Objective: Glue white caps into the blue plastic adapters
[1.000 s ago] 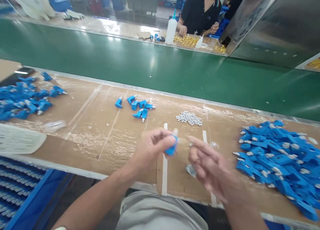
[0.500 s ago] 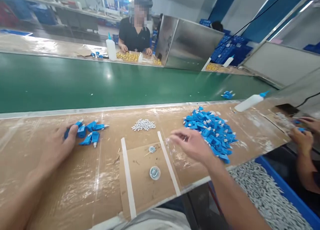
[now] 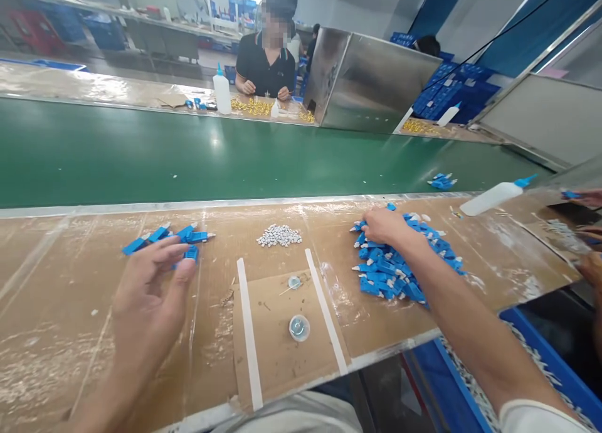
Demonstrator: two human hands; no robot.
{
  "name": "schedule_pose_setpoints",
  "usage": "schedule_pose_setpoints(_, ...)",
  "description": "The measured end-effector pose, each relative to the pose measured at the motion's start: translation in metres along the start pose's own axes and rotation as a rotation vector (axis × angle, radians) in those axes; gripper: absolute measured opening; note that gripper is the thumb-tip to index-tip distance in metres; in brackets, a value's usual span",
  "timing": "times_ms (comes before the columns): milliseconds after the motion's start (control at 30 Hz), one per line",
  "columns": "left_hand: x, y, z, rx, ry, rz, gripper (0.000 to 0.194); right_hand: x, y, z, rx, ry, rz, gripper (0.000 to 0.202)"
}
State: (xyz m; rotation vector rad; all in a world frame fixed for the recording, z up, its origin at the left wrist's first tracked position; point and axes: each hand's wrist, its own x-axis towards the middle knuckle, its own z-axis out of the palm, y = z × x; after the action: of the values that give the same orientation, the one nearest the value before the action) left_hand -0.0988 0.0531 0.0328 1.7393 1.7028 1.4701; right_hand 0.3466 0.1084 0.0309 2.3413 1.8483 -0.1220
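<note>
My left hand [image 3: 153, 288] hovers over the left side of the table, its fingers and thumb apart and nothing visible in it. Just beyond its fingertips lies a small group of blue plastic pieces [image 3: 160, 233] with whitish tips, partly hidden by the hand. My right hand [image 3: 386, 226] reaches onto the far left part of a large pile of similar blue pieces [image 3: 392, 273]. Its fingers are bent down and closed on a blue piece there, with the tips partly hidden. Between the hands sits a small heap of grey-white bits [image 3: 279, 235].
A cardboard sheet [image 3: 273, 364] with white tape strips carries a small round dish [image 3: 299, 327] and a smaller cap [image 3: 294, 283]. A white bottle [image 3: 493, 199] lies right. Beyond runs a green belt [image 3: 164, 157]; a co-worker [image 3: 266, 66] sits across. Blue bins [image 3: 442, 383] stand below right.
My left hand has drawn back from the small group of blue pieces and opened. My right hand has moved right and away from me onto the large pile. The view has shifted slightly.
</note>
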Motion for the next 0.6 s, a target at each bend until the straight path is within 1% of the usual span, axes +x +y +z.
schedule_pose_setpoints(67, -0.018, 0.016, 0.005, -0.155, -0.151, 0.008, 0.018, -0.015, -0.001, -0.006, 0.037, 0.087, -0.049, 0.023)
schedule_pose_setpoints(100, -0.027, 0.024, 0.008, -0.234, -0.243, -0.022, 0.018, -0.027, -0.005, -0.010, 0.057, 0.129, -0.077, 0.028)
schedule_pose_setpoints(133, -0.036, 0.032, 0.011, -0.307, -0.339, -0.080, 0.019, -0.041, -0.012, -0.013, 0.098, 0.184, -0.111, 0.033)
schedule_pose_setpoints(200, -0.052, 0.049, 0.020, -0.493, -0.538, -0.249, 0.027, -0.075, -0.035, -0.013, 0.219, 0.315, -0.197, 0.040)
schedule_pose_setpoints(267, -0.064, 0.065, 0.032, -0.692, -0.694, -0.433, 0.038, -0.112, -0.068, -0.008, 0.505, 0.583, -0.338, 0.036)
schedule_pose_setpoints(300, -0.068, 0.072, 0.039, -0.787, -0.741, -0.506, 0.043, -0.131, -0.085, -0.003, 0.575, 0.666, -0.406, 0.037)
schedule_pose_setpoints(367, -0.075, 0.082, 0.053, -0.944, -0.762, -0.593, 0.049, -0.161, -0.116, 0.005, 0.647, 0.778, -0.533, 0.048)
schedule_pose_setpoints(433, -0.080, 0.084, 0.061, -1.026, -0.721, -0.623, 0.047, -0.181, -0.136, 0.013, 0.716, 0.793, -0.625, 0.059)
schedule_pose_setpoints(467, -0.082, 0.082, 0.063, -1.041, -0.694, -0.634, 0.043, -0.187, -0.141, 0.016, 0.781, 0.753, -0.649, 0.061)
schedule_pose_setpoints(500, -0.084, 0.078, 0.063, -1.046, -0.659, -0.644, 0.040, -0.190, -0.141, 0.020, 0.871, 0.689, -0.640, 0.061)
schedule_pose_setpoints(533, -0.085, 0.073, 0.062, -1.050, -0.621, -0.655, 0.036, -0.191, -0.139, 0.025, 0.973, 0.611, -0.595, 0.058)
schedule_pose_setpoints(600, -0.087, 0.060, 0.057, -1.070, -0.530, -0.702, 0.032, -0.191, -0.128, 0.037, 1.138, 0.426, -0.432, 0.045)
